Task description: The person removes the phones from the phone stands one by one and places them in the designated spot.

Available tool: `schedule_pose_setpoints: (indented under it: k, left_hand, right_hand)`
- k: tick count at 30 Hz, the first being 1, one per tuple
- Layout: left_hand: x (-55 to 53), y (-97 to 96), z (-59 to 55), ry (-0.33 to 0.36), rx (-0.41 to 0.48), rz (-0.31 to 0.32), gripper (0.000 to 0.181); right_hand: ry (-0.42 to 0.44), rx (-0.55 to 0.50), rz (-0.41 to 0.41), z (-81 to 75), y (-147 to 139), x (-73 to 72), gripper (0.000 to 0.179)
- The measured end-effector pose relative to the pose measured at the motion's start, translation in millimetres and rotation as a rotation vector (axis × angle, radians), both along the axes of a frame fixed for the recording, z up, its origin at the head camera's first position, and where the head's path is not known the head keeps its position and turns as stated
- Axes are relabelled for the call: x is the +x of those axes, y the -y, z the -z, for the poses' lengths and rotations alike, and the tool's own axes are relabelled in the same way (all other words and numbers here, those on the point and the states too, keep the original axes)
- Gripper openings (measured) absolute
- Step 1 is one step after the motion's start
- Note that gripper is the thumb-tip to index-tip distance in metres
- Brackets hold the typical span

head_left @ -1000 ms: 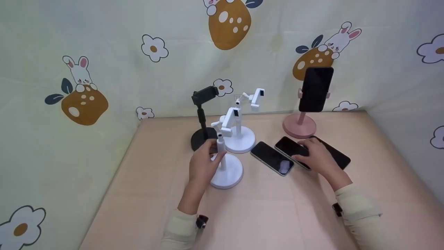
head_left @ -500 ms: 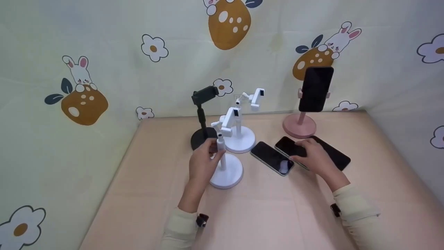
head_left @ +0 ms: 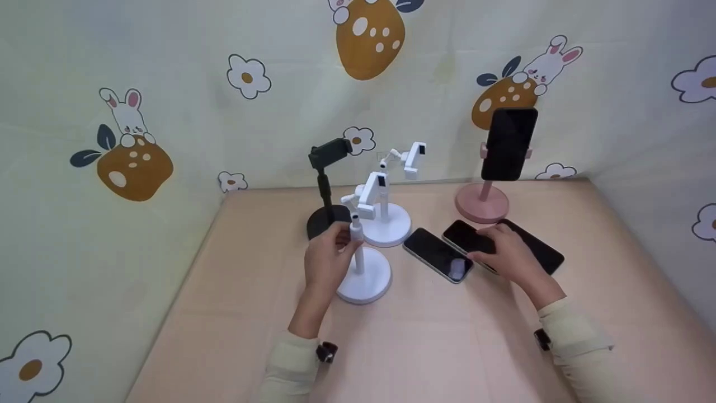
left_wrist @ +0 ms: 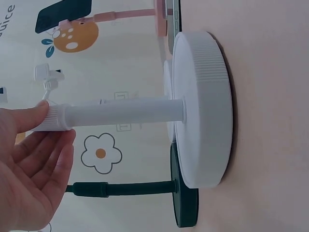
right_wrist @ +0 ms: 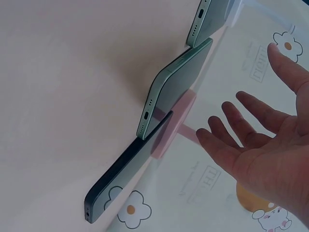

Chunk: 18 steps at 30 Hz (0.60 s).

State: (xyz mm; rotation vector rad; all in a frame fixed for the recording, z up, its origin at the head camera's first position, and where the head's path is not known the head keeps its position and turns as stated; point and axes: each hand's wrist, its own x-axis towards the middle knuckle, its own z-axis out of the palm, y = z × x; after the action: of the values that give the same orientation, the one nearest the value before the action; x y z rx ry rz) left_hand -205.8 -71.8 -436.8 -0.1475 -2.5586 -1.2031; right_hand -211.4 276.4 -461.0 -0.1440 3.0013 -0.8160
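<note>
In the head view, my left hand [head_left: 327,263] holds the pole of the front white phone stand [head_left: 370,282]. The left wrist view shows thumb and fingers round the ribbed collar [left_wrist: 54,117] high on that pole, the round base standing on the table. My right hand [head_left: 517,257] is over the middle phone [head_left: 463,234]. Seen from the right wrist, its fingers [right_wrist: 231,118] are spread and stand apart from the phones, holding nothing. Beside the middle phone lie a left phone [head_left: 436,253] and a larger right phone [head_left: 547,253], all with dark screens up.
Behind the front stand are a second white phone stand [head_left: 394,230] and a black phone stand [head_left: 319,224]. A pink phone stand [head_left: 482,206] at the back right holds an upright phone [head_left: 512,140]. A printed cloth wall [head_left: 184,129] rises behind the table [head_left: 235,313].
My right hand has shifted slightly left over the middle phone. The left hand stays at the white stand's pole, and the stands and phones keep their places.
</note>
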Motion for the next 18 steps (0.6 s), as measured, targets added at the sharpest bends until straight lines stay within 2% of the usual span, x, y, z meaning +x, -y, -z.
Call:
schedule_pose_setpoints:
  k: [7,18]
  left_hand:
    - [-4.2,-7.1,-7.1,0.005,0.025,0.009,0.031]
    - [-13.4,-31.6,-25.2,-0.024,0.036,0.069,0.034]
  right_hand:
    - [-0.007,-0.007,0.011,0.0,-4.6,2.4,0.063]
    - [-0.007,-0.001,0.020,2.1,-10.2,3.6,0.063]
